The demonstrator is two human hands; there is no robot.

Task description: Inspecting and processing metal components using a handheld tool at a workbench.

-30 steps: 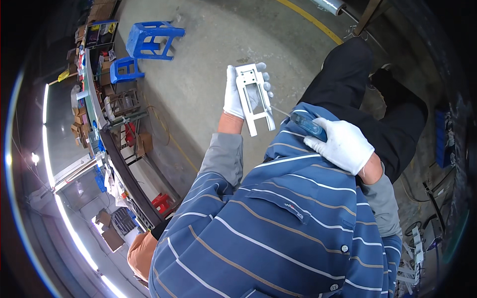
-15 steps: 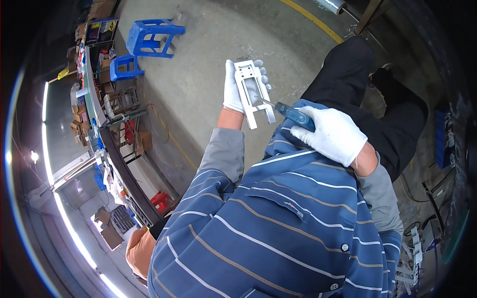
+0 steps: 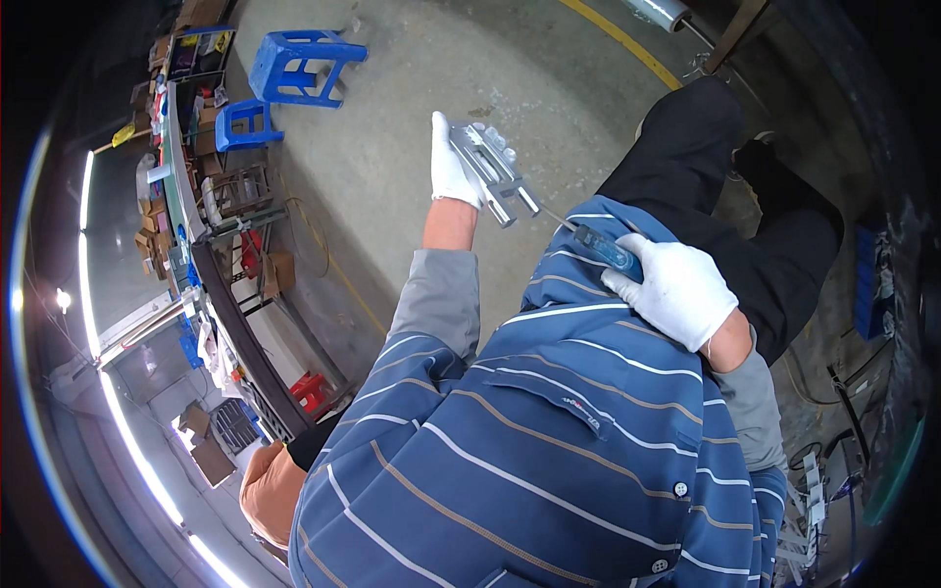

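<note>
My left hand [image 3: 452, 174], in a white glove, is closed around a silver metal frame [image 3: 504, 187] with long slots and two prongs at its near end. The frame lies tilted across the palm and fingers. In my right hand [image 3: 683, 290], also gloved in white, is a hand tool [image 3: 606, 250] with a blue handle and a thin metal shaft. Its shaft points at the near end of the frame, close to one prong. Whether the tip touches the metal, I cannot tell.
Two blue plastic stools [image 3: 306, 71] stand on the grey floor, far left. Along the left runs a long workbench [image 3: 245, 348] with boxes and parts. Another person's orange sleeve [image 3: 269, 490] shows at lower left. My dark-trousered legs are at right, near a metal roller [image 3: 659, 12].
The frame has turned in my left hand, now showing more edge than flat face. My right hand has drawn the tool slightly right and nearer, out from the frame's opening.
</note>
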